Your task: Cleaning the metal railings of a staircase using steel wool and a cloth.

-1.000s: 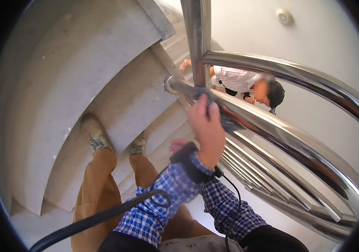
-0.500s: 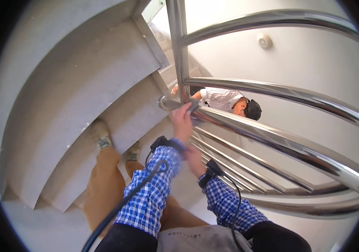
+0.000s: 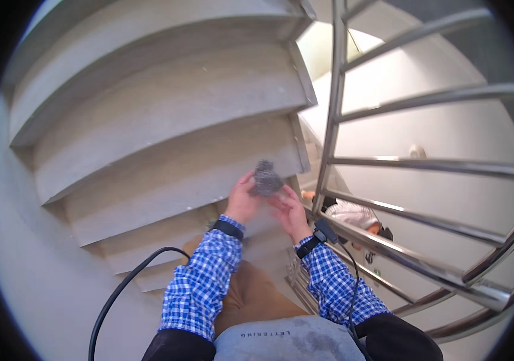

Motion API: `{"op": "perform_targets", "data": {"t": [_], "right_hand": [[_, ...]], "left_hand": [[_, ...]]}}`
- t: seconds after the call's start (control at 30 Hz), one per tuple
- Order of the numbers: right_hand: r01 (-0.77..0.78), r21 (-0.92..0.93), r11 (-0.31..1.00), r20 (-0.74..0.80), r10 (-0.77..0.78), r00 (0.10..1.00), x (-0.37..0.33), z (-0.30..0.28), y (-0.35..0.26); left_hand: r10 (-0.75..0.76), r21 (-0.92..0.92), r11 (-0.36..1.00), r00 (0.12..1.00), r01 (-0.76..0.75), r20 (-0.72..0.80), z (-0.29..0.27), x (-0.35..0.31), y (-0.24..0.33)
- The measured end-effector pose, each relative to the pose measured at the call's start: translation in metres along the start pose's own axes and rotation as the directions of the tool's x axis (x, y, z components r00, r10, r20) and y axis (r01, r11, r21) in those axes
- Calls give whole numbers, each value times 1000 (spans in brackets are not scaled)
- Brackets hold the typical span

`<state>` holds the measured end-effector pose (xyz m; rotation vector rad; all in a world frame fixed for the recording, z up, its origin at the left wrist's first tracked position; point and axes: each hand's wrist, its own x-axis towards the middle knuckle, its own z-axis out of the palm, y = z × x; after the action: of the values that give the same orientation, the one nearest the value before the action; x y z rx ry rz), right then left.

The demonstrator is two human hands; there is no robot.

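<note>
In front of me, above the steps, is a grey steel wool pad [image 3: 266, 178], loose and fibrous, slightly blurred. My left hand [image 3: 243, 200] grips its left side between thumb and fingers. At the pad's lower right edge, my right hand [image 3: 292, 210] has its fingers parted and bent; the fingertips reach the pad or come very close to it. Both hands are off the shiny metal handrail [image 3: 413, 256], which runs to the right of my right hand.
Curved grey stair steps [image 3: 167, 147] rise on the left and ahead. A metal railing post [image 3: 333, 114] with several bars stands on the right. Beyond the bars, lower down, is a person [image 3: 353, 215] in a light top and dark cap. A cable [image 3: 109, 295] loops beside my left arm.
My left hand has lifted the steel wool pad off the handrail. My right hand has come up beside it. The view has turned, showing more steps and the railing farther right.
</note>
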<state>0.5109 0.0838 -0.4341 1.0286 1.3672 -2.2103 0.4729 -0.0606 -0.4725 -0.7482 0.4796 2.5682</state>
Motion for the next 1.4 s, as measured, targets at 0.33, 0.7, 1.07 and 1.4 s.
{"op": "perform_targets", "data": {"t": [0.33,0.7,1.07,1.4], "right_hand": [[-3,-692,722,162,159,974,-7,22,17],[1,-792,610,-40,-55,998,-6,-1,-64],[331,-868,371,334,-57,941,86,92,-103],[486,-824,292,502,-23,864,101,228,-192]], "left_hand": [[342,-52,935,932,-350,-122,-127,-91,170],[494,-119,866,867,-486,58,5,-55,363],[612,-19,785,770,-619,179,236,3,535],[590,192,799,805,-569,-67,279,41,642]]}}
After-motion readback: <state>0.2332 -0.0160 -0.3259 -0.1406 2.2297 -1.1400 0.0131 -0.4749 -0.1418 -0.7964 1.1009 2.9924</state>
